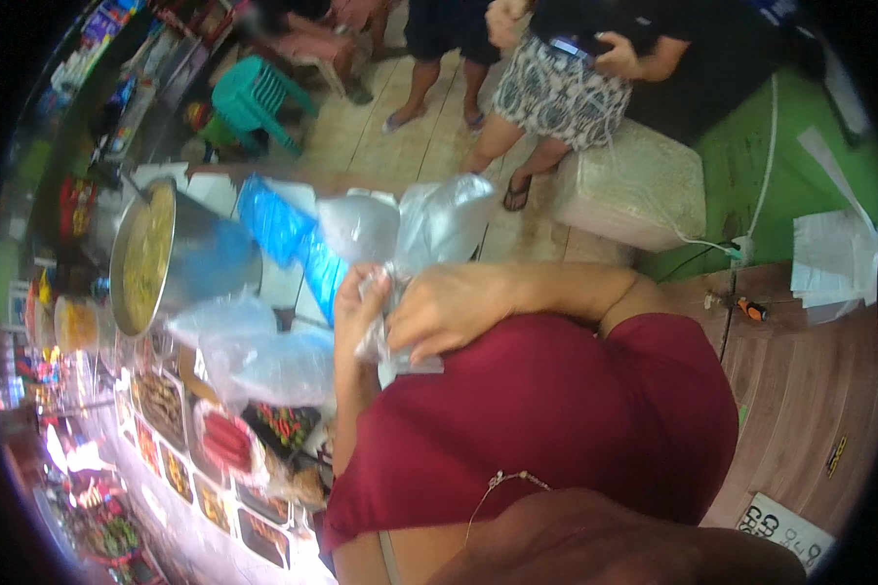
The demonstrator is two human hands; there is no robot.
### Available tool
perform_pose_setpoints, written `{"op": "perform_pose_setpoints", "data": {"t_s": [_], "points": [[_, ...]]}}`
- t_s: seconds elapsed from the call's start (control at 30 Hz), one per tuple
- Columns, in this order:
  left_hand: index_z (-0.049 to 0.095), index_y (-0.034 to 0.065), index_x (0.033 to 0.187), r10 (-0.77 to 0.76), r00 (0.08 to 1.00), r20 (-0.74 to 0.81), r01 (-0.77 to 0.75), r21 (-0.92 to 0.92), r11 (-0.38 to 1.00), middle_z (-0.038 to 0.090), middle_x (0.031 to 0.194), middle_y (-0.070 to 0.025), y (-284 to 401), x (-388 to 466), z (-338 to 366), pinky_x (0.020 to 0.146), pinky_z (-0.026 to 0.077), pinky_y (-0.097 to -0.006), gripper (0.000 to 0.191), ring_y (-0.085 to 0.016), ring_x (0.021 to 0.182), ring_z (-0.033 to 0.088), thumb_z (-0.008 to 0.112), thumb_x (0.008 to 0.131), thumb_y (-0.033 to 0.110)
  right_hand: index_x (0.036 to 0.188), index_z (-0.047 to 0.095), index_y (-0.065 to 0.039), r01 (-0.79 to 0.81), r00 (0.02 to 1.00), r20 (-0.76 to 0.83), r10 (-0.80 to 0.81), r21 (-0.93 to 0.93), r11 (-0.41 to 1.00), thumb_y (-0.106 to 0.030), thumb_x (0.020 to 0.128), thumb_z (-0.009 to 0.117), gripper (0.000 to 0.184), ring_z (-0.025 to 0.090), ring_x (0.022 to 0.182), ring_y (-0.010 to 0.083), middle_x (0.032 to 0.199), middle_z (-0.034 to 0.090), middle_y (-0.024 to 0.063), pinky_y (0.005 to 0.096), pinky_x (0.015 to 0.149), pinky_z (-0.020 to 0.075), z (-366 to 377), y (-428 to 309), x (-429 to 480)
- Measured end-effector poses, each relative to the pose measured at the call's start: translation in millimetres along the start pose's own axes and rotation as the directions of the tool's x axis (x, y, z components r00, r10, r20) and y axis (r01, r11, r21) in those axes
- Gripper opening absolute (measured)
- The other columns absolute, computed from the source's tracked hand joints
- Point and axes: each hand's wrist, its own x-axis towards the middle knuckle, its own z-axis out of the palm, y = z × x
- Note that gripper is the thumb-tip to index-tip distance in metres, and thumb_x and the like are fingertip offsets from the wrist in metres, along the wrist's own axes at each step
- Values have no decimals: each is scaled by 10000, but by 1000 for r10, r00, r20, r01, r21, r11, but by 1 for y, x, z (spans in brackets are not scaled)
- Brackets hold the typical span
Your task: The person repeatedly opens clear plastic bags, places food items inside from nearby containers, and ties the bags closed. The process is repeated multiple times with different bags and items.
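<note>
My left hand (pixel 356 303) pinches the gathered neck of a clear plastic bag (pixel 377 322) close to my red shirt. Beside it, my right hand (pixel 443 307) has its fingers bent around the same gathered plastic. Just beyond my hands stand a filled, cloudy plastic bag (pixel 358 223) and a shiny clear plastic bag (pixel 443 219); whether the held neck belongs to either cannot be told. A blue plastic bag (pixel 278 219) lies on the white tiled counter (pixel 282 281). More puffed clear bags (pixel 282 358) rest to the left of my left hand.
A large metal pot (pixel 208 256) of yellowish food stands at left, with a ladle in it. Trays of cooked food (pixel 161 406), red sausages (pixel 227 442) and chillies (pixel 289 424) line the lower left. People stand beyond the counter, near a green plastic stool (pixel 260 99) and a foam box (pixel 633 183).
</note>
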Motion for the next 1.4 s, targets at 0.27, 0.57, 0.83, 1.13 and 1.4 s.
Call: {"op": "perform_pose_setpoints", "data": {"t_s": [0.27,0.57,0.83,1.13,1.4], "points": [[547,106,1032,152,972,-177,-182,-171,968,634,882,-29,-6,-9,-1,500,456,-205,128,-60,680,559,612,964,193,1176,647,-69,-210,626,-701,341,269,940,-179,881,671,316,623,864,131,1021,689,64,263,751,499,-72,-3,-47],[554,70,1154,377,926,33,-374,228,899,570,1103,4,10,-26,-10,808,400,-219,208,-58,891,501,601,954,105,1306,547,-26,-526,637,53,769,759,383,-738,868,449,842,603,1059,169,1173,644,110,324,922,461,-44,87,-67],[503,48,1318,306,952,21,-298,299,906,551,1278,-54,14,-35,-19,883,427,-258,366,-131,1077,554,578,961,90,1145,617,47,-130,870,-53,491,935,331,-530,848,660,650,645,989,207,1090,668,131,363,887,504,-44,81,-61],[426,42,1417,334,942,39,-314,460,830,554,1349,-150,18,-44,-34,974,437,-331,477,-253,1143,604,550,956,41,929,673,24,-338,675,-209,708,765,548,-74,890,664,106,657,791,142,853,697,76,263,742,520,-54,61,-45],[334,118,1455,656,749,-95,-625,-432,650,500,1323,-336,19,-90,-82,706,576,-425,552,-340,873,686,557,950,124,1109,670,37,-265,766,-326,554,625,734,-125,960,598,231,629,854,102,930,705,60,239,761,498,-53,40,-27]]}}
